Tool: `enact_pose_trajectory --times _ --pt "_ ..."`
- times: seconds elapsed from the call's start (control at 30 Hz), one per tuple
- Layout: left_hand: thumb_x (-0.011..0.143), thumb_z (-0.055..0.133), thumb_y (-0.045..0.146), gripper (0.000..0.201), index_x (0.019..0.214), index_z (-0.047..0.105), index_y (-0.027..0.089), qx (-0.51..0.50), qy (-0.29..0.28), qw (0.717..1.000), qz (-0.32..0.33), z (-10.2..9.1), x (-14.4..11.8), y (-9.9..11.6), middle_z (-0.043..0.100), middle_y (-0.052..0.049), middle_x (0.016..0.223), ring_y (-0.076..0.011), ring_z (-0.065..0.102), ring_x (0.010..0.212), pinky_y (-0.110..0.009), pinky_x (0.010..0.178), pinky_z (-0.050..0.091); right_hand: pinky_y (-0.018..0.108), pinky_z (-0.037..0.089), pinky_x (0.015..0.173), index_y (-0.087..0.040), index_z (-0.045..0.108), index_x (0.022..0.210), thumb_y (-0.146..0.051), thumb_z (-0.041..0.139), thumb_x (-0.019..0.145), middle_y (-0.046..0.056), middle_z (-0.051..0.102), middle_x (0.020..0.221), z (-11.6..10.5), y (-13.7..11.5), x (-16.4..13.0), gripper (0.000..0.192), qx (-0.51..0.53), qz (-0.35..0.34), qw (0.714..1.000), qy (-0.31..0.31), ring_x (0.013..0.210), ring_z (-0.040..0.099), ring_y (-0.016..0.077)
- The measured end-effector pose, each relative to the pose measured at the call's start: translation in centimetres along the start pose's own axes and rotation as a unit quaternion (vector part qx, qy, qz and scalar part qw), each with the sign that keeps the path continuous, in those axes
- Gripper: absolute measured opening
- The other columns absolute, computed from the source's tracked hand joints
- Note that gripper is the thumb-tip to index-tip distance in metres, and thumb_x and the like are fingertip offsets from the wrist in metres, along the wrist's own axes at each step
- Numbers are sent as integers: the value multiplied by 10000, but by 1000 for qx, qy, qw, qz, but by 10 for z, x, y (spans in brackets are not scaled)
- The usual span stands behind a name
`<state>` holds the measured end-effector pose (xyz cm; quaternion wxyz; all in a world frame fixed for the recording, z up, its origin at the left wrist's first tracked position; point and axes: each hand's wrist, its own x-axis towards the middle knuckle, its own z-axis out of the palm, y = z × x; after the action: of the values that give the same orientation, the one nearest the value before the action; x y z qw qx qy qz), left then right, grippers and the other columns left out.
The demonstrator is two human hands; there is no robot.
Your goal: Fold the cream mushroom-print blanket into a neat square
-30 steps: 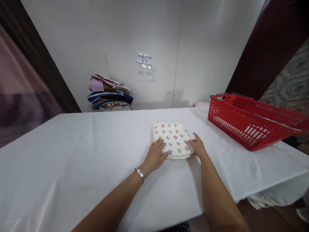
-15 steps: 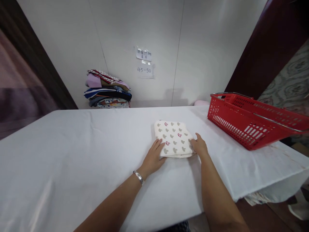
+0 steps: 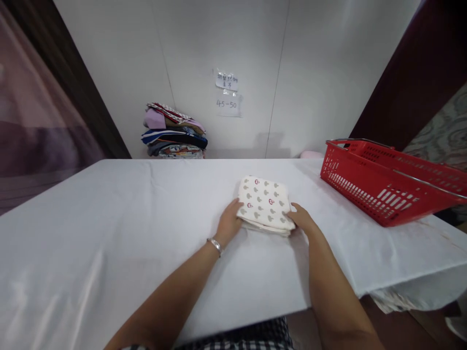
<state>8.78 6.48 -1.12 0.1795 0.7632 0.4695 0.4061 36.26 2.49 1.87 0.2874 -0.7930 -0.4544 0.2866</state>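
Observation:
A folded cream cloth printed with small grey and red shapes lies on the white-covered table, slightly right of centre. My left hand, with a silver bracelet on the wrist, has its fingers tucked under the cloth's near left edge. At the near right corner, my right hand grips the cloth from the side. The near edge of the cloth is lifted a little off the table.
A red plastic basket with metal handles stands at the table's right end. A pile of folded colourful clothes rests against the white wall at the back. Two paper notes hang on the wall.
My hands went from resting flat on top of the cloth to gripping its near corners. The cloth's near edge has come up slightly.

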Motion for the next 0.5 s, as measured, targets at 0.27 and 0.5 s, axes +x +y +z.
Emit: enact_pose_trajectory --times 0.27,0.5 --pt "660 452 74 448 1034 663 201 -59 66 989 -122 -70 10 -65 667 -30 1110 -198 597 1051 -353 974 459 316 462 441 -203 17 1490 -331 686 708 -4 638 563 47 -44 -56 1037 115 -39 975 -185 450 584 212" --pt "711 529 152 488 1191 591 214 -45 46 982 -180 -65 4 -68 678 -40 1068 -197 633 890 -340 862 501 284 460 452 -127 506 1280 -421 626 716 5 615 592 41 -16 -23 648 172 -49 984 5 462 557 159"
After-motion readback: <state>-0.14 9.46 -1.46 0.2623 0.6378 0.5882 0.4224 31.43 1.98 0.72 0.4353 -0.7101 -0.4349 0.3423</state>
